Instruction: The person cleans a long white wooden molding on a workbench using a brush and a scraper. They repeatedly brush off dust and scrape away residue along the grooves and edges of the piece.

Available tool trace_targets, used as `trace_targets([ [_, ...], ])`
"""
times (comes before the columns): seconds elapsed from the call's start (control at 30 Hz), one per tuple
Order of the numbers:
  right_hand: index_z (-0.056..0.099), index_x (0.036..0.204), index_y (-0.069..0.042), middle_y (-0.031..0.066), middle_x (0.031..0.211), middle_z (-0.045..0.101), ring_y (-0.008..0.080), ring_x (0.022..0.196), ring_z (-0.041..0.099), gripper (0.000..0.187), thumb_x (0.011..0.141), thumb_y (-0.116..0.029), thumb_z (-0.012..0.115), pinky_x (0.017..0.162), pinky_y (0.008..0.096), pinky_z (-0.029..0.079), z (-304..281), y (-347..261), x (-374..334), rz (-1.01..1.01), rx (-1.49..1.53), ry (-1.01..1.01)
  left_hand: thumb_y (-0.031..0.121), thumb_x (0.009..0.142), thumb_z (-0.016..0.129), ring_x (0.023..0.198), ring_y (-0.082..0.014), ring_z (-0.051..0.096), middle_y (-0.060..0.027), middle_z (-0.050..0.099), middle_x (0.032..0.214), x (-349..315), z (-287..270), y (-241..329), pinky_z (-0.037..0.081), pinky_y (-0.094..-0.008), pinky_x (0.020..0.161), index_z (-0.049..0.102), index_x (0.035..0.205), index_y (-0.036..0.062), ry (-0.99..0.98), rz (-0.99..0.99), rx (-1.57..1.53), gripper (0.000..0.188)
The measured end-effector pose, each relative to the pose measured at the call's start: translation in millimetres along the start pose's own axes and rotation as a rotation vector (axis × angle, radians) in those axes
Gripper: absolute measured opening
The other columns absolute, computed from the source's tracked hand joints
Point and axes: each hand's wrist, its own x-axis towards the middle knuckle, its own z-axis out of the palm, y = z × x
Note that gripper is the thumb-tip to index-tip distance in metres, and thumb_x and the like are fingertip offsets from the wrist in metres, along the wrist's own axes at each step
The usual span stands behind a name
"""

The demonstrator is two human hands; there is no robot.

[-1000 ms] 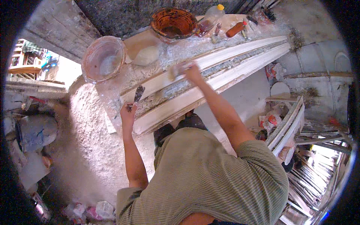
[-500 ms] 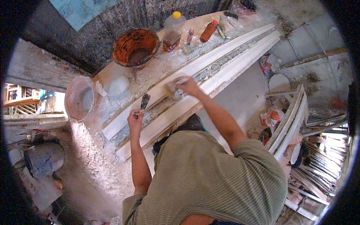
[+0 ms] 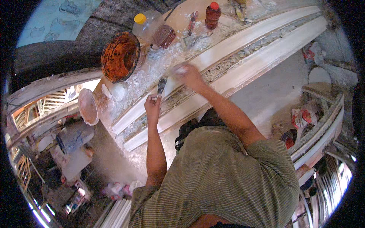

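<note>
White plaster moulding (image 3: 228, 57), long, stiff and probably brittle, lay across the worktop (image 3: 152, 72) toward two o'clock; the left hand (image 3: 153, 108) gripped a light scraper (image 3: 161, 85) by its handle, the right hand (image 3: 188, 74) blurred, its grip unclear.

Orange-stained bowl (image 3: 121, 56) seen beside yellow-capped jug (image 3: 147, 23); red-capped bottle (image 3: 212, 15) set further along bench; pale bucket (image 3: 89, 106) placed at bench end.

Left hand (image 3: 153, 107) fisted, arm straight; right hand (image 3: 189, 75) outstretched, blurred, perhaps half-closed.
</note>
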Motion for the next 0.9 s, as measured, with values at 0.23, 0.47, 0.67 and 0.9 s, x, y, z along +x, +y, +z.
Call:
trace_targets([
  [0.23,0.072,0.101,-0.004,0.0092,0.104,0.071,0.0195,0.092,0.068,0.019,0.085,-0.013,0.068,0.082,0.0317,0.053,-230,90,38,-0.033,-0.149,0.440,0.015,0.085,0.071,0.075,-0.0172,0.061,-0.0098,0.067,0.083,72,63,0,0.050,-0.0328,0.070,0.064,0.099,0.0029,-0.133,0.260,0.198,0.020],
  [0.47,0.072,0.099,-0.004,0.0096,0.105,0.070,0.0235,0.101,0.065,0.028,0.078,0.008,0.059,0.090,0.0346,0.051,-224,54,-13,-0.390,-0.283,0.318,0.017,0.084,0.071,0.074,-0.0186,0.061,-0.0108,0.067,0.088,73,75,32,0.048,-0.0323,0.067,0.064,0.098,0.0016,-0.172,0.246,0.367,0.022],
  [0.67,0.070,0.102,-0.014,0.0051,0.104,0.069,0.0264,0.097,0.064,0.020,0.082,-0.013,0.066,0.088,0.0383,0.050,-54,-1,-68,-0.209,-0.210,-0.203,0.015,0.087,0.071,0.046,-0.0042,0.040,0.0040,0.048,0.056,53,28,8,0.031,-0.0222,0.042,0.060,0.097,0.0090,-0.109,0.093,0.308,0.016],
  [0.9,0.073,0.096,-0.011,0.0073,0.109,0.070,0.0254,0.101,0.065,0.017,0.080,-0.007,0.066,0.087,0.0356,0.051,-263,169,4,-0.160,-0.594,0.332,0.013,0.084,0.072,0.071,-0.0145,0.056,-0.0082,0.065,0.084,61,120,56,0.047,-0.0295,0.065,0.062,0.098,-0.0003,-0.154,0.244,0.165,0.022],
])
